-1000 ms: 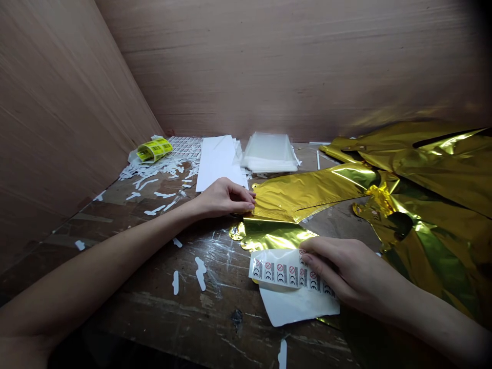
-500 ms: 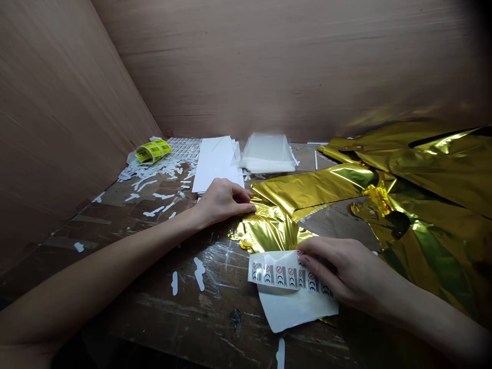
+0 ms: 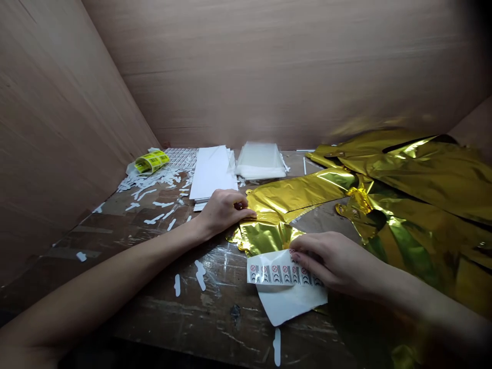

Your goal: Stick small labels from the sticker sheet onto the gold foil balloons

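Note:
My left hand [image 3: 225, 212] is closed, thumb and forefinger pinching the left edge of a flat gold foil balloon [image 3: 265, 233]. Between the fingers of my right hand [image 3: 321, 259] is a white sticker sheet [image 3: 286, 307], printed with rows of small CE and red warning labels. The sheet's top edge overlaps the near part of the foil, and its lower part hangs toward me. My right fingertips hide one corner of the labels.
More gold foil [image 3: 434, 179] is heaped on the right. At the back stand a stack of white cards [image 3: 209, 171] and clear plastic bags [image 3: 258, 161]. A yellow label roll [image 3: 151, 161] rests among white paper scraps [image 3: 154, 179] by the left wooden wall [image 3: 69, 128].
My right hand has shifted slightly left with the sticker sheet. My left thumb and forefinger have closed further on the foil edge. The whole view has shifted a little.

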Demonstrator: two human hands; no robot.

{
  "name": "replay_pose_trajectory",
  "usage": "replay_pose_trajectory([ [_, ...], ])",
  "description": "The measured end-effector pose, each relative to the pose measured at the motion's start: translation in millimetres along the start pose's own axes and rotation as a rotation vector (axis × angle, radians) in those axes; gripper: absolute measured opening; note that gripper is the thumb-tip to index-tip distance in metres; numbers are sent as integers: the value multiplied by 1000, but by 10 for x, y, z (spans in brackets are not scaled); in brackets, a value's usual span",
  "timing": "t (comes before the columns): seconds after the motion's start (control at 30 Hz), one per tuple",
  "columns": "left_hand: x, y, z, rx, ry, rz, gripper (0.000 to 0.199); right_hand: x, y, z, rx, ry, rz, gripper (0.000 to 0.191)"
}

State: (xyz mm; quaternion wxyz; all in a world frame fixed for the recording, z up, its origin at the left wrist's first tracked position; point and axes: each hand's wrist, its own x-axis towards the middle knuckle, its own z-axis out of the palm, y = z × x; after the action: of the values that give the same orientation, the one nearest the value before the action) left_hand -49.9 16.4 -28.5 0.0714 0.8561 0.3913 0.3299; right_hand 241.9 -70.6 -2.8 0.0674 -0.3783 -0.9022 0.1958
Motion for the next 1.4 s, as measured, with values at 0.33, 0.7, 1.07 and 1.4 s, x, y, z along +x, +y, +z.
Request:
replay_pose_trajectory([
  [0.33, 33, 717, -144, -424, -279, -142, 43, 250, 75, -277, -133, 223, -60, 28],
  [0.7, 151, 269, -337, -593, 258, -483, 32, -12, -32, -543, -428, 614, -97, 31],
  [1.07, 140, -116, -255, -688, 453, -486, 41, -159, -447, 502, -693, 263, -298, 44],
  [1.4, 178, -143, -381, -1144, 363, -547, 36, -180, -615, 479, -677, 399, -341, 27],
])
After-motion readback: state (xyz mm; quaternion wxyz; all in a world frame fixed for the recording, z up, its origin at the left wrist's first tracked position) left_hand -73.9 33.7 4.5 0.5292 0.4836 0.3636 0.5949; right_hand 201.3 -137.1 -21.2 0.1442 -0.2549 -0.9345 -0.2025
